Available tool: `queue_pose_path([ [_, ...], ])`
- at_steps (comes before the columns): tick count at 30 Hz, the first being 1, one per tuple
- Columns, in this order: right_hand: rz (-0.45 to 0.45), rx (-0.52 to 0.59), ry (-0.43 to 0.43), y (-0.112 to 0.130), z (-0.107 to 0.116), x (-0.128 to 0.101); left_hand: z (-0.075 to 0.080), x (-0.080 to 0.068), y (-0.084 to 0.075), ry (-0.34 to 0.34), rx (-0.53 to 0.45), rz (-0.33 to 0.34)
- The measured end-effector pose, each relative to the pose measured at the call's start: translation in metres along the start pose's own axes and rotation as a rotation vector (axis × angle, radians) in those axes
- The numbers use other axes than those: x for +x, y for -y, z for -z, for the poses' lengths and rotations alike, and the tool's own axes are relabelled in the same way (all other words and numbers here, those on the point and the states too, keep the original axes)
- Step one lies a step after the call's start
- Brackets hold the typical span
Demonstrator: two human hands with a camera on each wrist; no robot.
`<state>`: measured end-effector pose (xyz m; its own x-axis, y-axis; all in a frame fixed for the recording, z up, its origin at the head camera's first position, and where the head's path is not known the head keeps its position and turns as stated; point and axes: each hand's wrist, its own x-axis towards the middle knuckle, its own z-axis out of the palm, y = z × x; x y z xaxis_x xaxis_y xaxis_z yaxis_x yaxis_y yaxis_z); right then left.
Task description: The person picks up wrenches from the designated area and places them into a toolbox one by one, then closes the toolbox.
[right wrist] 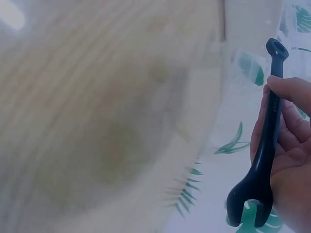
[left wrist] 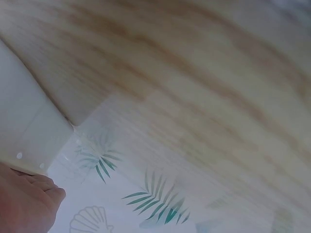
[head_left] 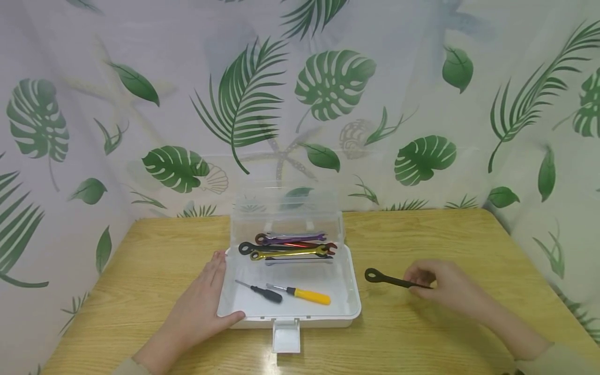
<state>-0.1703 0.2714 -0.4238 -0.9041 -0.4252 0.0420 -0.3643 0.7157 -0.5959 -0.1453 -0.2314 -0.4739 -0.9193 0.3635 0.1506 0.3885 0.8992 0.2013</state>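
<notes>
My right hand holds a black combination wrench above the table, to the right of the toolbox. Its ring end points left; in the right wrist view the thumb presses on the wrench shaft and the open jaw end hangs below the palm. My left hand rests against the left side of the white toolbox, fingers straight along the wall and thumb over the front corner. Inside the box lie a black screwdriver, a yellow screwdriver and, behind them, several wrenches in gold, purple, red, black and silver.
The toolbox's clear lid stands raised at the back. A white latch hangs down at the front. Around the wooden table, a leaf-printed sheet covers the back and sides.
</notes>
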Motion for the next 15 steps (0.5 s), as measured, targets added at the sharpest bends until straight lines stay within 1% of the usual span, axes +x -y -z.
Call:
queue_pose_path([
  [2,0.002,-0.005,-0.002,0.004,0.003,0.003,0.000,0.001,0.000,0.012,0.002,0.007],
  [9,0.060,-0.033,-0.038,0.017,0.010,0.012,0.000,0.001,0.001,0.018,0.013,0.008],
  [15,0.075,-0.064,-0.021,0.029,0.012,0.021,0.002,0.001,-0.001,0.019,0.019,0.007],
])
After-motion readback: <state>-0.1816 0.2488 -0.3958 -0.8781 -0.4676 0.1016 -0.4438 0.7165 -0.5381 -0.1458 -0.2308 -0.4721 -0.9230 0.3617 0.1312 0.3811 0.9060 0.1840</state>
